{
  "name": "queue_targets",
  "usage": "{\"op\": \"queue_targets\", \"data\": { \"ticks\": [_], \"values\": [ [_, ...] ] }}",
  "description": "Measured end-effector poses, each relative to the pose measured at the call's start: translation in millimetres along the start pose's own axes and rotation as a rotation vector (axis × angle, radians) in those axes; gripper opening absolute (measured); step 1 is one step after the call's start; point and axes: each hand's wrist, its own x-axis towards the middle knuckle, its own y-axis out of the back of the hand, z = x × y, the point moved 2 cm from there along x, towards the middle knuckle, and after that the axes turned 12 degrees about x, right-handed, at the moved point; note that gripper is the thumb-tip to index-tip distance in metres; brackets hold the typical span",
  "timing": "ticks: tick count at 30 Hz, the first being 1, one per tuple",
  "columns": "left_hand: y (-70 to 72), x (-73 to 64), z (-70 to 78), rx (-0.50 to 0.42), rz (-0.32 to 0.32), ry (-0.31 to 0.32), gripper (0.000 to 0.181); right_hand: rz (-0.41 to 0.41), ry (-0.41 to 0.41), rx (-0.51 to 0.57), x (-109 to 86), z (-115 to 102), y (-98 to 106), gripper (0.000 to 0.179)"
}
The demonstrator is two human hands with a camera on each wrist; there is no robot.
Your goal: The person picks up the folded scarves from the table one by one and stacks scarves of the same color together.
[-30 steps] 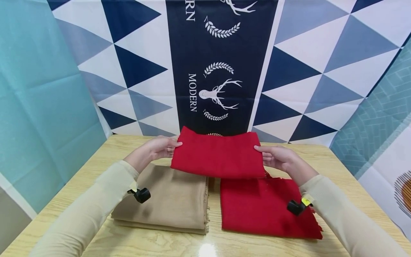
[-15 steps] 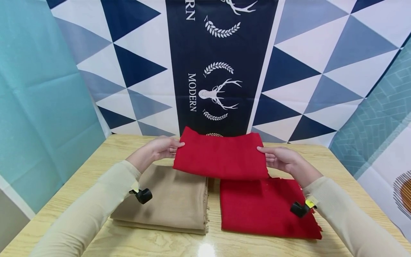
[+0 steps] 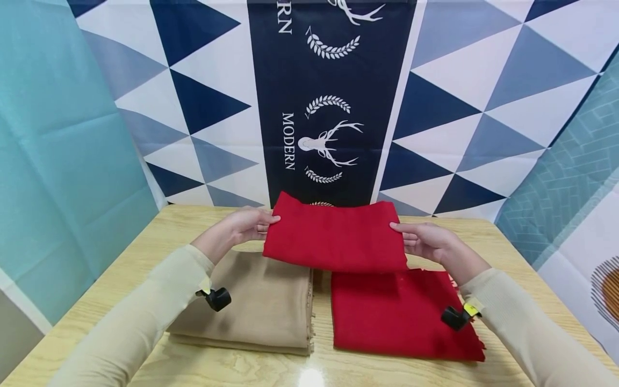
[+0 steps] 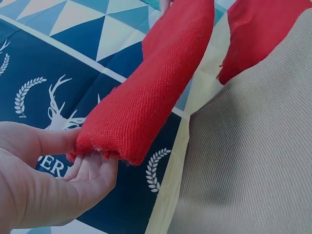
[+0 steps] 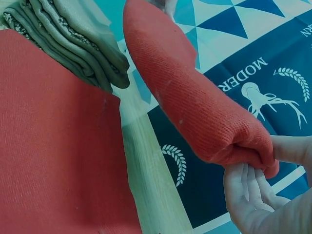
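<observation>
A folded red scarf is held up above the table by both hands, one at each short end. My left hand pinches its left end, thumb on top and fingers beneath, as the left wrist view also shows. At the right end my right hand grips it the same way; in the right wrist view the cloth bunches into folds between thumb and fingers. Below on the right lies another folded red cloth with a fringed edge. A folded beige cloth, fringed along its right side, lies below on the left.
The light wooden table carries both folded cloths, with a narrow strip of wood between them. A patterned fabric backdrop with deer heads and triangles hangs behind the table. Teal fabric hangs on the left side.
Both hands have shifted slightly to the right with the raised red scarf, the right hand a little farther. The two cloths on the table stay in place.
</observation>
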Motion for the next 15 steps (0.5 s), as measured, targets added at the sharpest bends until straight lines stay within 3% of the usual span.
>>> {"op": "queue_targets", "data": {
  "ticks": [7, 15],
  "values": [
    [-3.3, 0.2, 2.2, 0.013, -0.01, -0.023, 0.048, -0.008, 0.008, -0.003, -1.6, -1.0, 4.1, 0.012],
    [-8.8, -1.4, 1.6, -0.004, 0.047, 0.005, 0.049, -0.006, 0.001, 0.003, -3.4, 0.9, 5.5, 0.01]
  ]
}}
